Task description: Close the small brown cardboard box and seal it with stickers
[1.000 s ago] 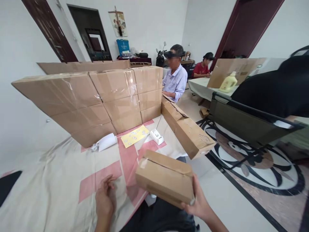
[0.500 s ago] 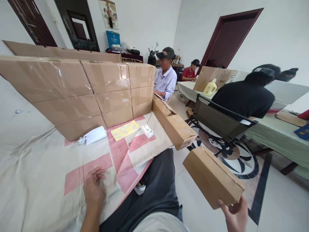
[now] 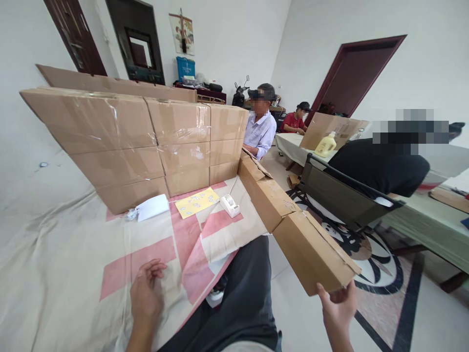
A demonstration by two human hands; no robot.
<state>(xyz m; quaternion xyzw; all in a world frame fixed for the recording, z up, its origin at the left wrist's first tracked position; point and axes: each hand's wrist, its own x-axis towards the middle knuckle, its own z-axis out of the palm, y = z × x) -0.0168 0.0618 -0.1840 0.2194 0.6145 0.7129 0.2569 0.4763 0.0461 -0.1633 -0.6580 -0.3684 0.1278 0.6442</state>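
Note:
My right hand [image 3: 337,308] grips the near end of a long brown cardboard box [image 3: 315,252], held in the air beyond the table's right edge. The box's far end touches another long cardboard box [image 3: 266,190] that juts off the table corner. My left hand [image 3: 145,293] rests on the cream and pink tablecloth [image 3: 73,264], fingers loosely curled and holding nothing.
A wall of taped cardboard boxes [image 3: 146,142] stands across the table. In front lie a white packet [image 3: 152,208], a yellow sticker sheet [image 3: 197,202] and a white tape dispenser [image 3: 230,206]. A person in black [image 3: 381,164] sits on a folding chair to the right; two other people sit farther back.
My right hand has carried the box off the table to the right, then up against the end of the long box at the table corner. My left hand stayed on the cloth.

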